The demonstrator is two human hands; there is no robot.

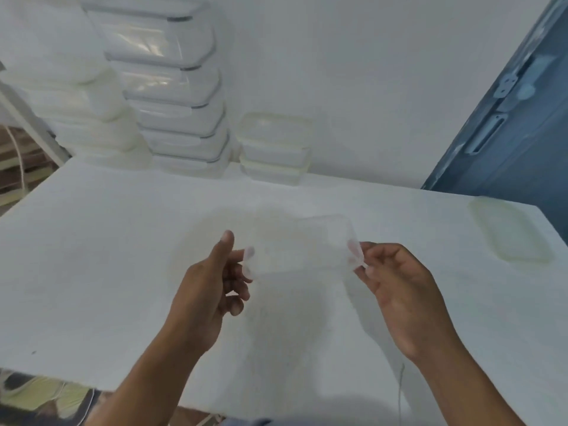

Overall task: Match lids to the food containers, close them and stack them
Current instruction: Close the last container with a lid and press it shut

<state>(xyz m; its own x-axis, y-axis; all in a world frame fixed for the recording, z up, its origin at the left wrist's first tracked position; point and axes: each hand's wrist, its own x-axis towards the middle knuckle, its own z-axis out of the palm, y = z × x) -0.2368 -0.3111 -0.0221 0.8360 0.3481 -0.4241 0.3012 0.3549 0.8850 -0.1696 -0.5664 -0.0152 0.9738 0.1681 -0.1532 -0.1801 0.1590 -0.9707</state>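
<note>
A white table (92,256) runs up to a plain white wall (368,87), and the whole view is soft with blur. At the far left of the back edge stands a tall stack of opaque white containers (83,103). Just beside it on the right rises a stack of clear containers (178,103) with grey-edged lids, leaning slightly as it goes up. Next along the wall is a short stack (273,149) of smaller tubs, topped by a yellowish lid.

Nearer the camera, above the middle of the table, 2 hands hold 1 clear container (301,244) between them, lifted off the surface. The left hand (212,290) takes its left end: the fingers are curled, 1 fingertip shows pink through the plastic, and the thumb stands up, apart from the rim. The right hand (399,290) pinches the right end between thumb and fingers, the tips again showing through the wall. The container is so clear and blurred that I cannot tell which way its opening faces.

Well to the right, a pale yellowish lid (510,232) lies flat near the table's far right corner, apart from everything else. Behind it stands a blue door (507,133) with metal fittings.
</note>
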